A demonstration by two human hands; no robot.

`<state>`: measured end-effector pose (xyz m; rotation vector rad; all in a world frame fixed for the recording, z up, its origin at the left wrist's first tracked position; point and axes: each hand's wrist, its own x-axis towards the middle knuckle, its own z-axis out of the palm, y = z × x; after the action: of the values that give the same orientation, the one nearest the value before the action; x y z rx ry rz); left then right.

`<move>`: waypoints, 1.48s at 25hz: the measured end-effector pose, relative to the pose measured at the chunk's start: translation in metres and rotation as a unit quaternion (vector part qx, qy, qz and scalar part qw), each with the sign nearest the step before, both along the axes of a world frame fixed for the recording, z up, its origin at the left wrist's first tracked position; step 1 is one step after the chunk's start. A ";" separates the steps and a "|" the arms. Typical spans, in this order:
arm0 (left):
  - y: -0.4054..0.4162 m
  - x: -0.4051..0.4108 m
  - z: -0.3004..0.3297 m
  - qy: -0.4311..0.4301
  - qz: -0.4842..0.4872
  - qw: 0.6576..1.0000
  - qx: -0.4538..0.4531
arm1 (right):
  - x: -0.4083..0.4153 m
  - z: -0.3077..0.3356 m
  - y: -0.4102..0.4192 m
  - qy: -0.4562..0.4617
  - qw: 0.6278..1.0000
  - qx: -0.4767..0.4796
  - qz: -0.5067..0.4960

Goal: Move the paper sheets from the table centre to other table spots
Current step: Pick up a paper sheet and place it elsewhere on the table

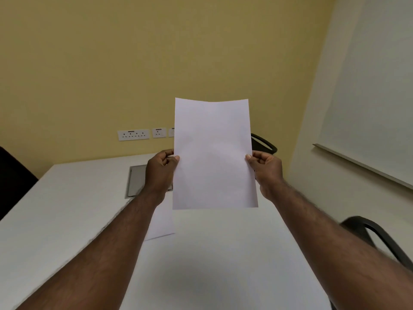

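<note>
Fingers (175,158) of both hands are pinched on the side edges of a blank white rectangular paper sheet (213,157), thumbs on the near face and the other fingers hidden behind it. The sheet is held upright in the air above a wide white rectangular table (67,209), clear of its surface, with its top edge slightly bowed. The left hand (162,170) grips the left edge about halfway up; the right hand (264,167) grips the right edge at the same height. Both bare forearms are stretched forward from the bottom corners of the view.

A plain yellow wall (134,63) is seen behind the table, and a pale whiteboard (368,97) is mounted on the wall to the right. Two dark chairs (377,238) are partly seen at the table's right side. A grey rectangular panel (135,180) is set into the tabletop behind the left hand. A second white paper sheet (162,222) lies flat on the table under the left forearm, mostly hidden. White socket plates (133,134) are fixed low on the yellow wall.
</note>
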<state>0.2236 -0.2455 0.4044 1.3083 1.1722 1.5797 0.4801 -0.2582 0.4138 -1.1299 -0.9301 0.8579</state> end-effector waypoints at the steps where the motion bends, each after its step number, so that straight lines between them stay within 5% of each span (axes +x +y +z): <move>1: -0.004 0.018 0.001 0.002 -0.004 1.000 0.000 | 0.017 0.002 -0.007 -0.008 1.000 -0.003 -0.011; 15: -0.046 0.237 -0.082 0.043 -0.016 0.996 -0.083 | 0.232 -0.047 -0.011 -0.091 0.993 -0.062 -0.036; 37: -0.044 0.308 -0.395 0.181 0.039 0.927 -0.326 | 0.234 -0.371 0.123 -0.355 0.890 -0.257 0.125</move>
<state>0.5312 -0.2895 0.0094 1.1198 1.8021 0.8691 0.7141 -0.1355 0.0431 -1.8840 -1.5263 0.9420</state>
